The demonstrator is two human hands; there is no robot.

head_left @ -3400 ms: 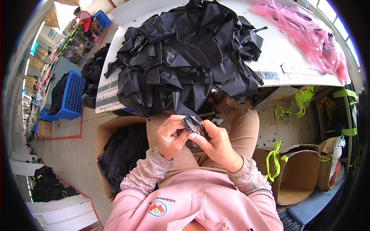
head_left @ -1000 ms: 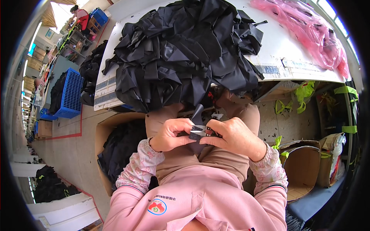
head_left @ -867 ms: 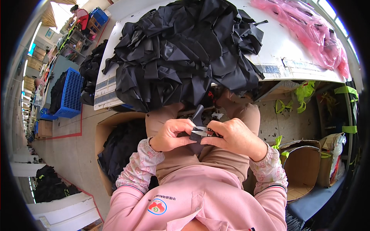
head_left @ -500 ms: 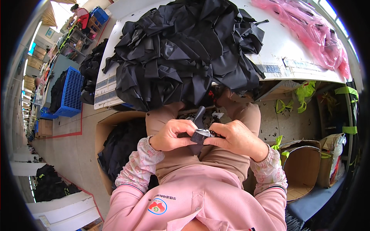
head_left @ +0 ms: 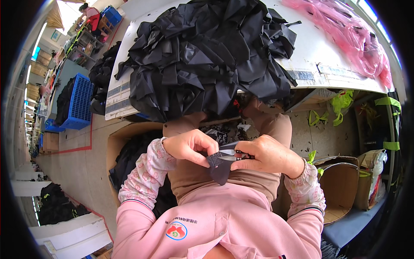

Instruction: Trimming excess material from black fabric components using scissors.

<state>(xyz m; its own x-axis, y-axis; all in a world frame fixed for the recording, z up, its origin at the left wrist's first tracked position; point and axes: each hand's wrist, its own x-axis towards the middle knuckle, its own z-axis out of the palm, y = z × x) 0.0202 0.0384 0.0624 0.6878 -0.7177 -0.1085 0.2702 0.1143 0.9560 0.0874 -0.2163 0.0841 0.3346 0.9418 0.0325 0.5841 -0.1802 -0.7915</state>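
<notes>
My left hand (head_left: 189,147) pinches the edge of a small black fabric piece (head_left: 220,172) above my lap, and the rest of the piece hangs down. In my right hand (head_left: 269,156) is a pair of thread snips (head_left: 228,155) with silver blades and dark, light-spotted handles. Its blades point left and lie across the upper part of the fabric, close to my left fingertips. Whether they touch the cloth I cannot tell. A large heap of black fabric pieces (head_left: 202,56) covers much of the white table (head_left: 308,54) in front of me.
A cardboard box (head_left: 115,140) holding dark fabric stands by my left leg. Open cardboard boxes (head_left: 340,190) are at my right. Pink plastic sheeting (head_left: 345,36) lies on the table's right side. A blue crate (head_left: 80,101) and a person (head_left: 92,17) are farther left.
The fabric piece has turned and hangs lower between my hands. My left hand has shifted a little left, and the snips' blades now show fully across the cloth.
</notes>
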